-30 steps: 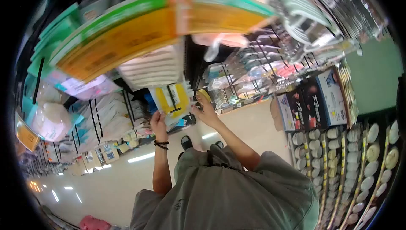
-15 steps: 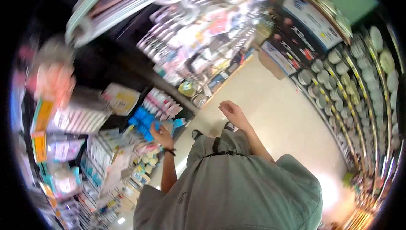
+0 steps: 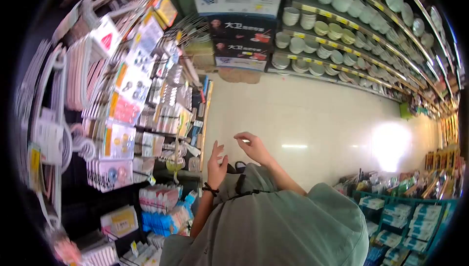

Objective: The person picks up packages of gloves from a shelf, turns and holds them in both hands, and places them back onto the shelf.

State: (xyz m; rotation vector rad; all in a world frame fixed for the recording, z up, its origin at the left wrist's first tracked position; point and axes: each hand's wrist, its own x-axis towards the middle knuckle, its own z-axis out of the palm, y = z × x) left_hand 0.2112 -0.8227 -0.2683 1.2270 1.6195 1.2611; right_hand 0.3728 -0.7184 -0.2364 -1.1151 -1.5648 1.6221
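Note:
My left hand (image 3: 216, 166) is raised in front of my body, with a dark band on its wrist. Its fingers are apart and hold nothing. Close by on the right, my right hand (image 3: 253, 148) hangs in the air over the floor, loosely curved, with a gap between thumb and fingers and no object in it. The two hands do not touch. Nearest to my left hand is the rack of hanging small goods (image 3: 166, 104) on the left. Below it, blue packaged items (image 3: 163, 221) hang beside my left forearm.
Pale tiled floor (image 3: 293, 114) runs ahead and to the right. Shelves of stacked bowls (image 3: 337, 31) line the far side. Stacked mop boxes (image 3: 239, 36) stand at the aisle's end. A teal rack of packets (image 3: 405, 217) is at lower right; pink hangers (image 3: 88, 85) hang at left.
My view has turned right, so the bowl shelves and boxes now lie straight ahead. My left hand has come away from the blue packaged items and is now near my right hand.

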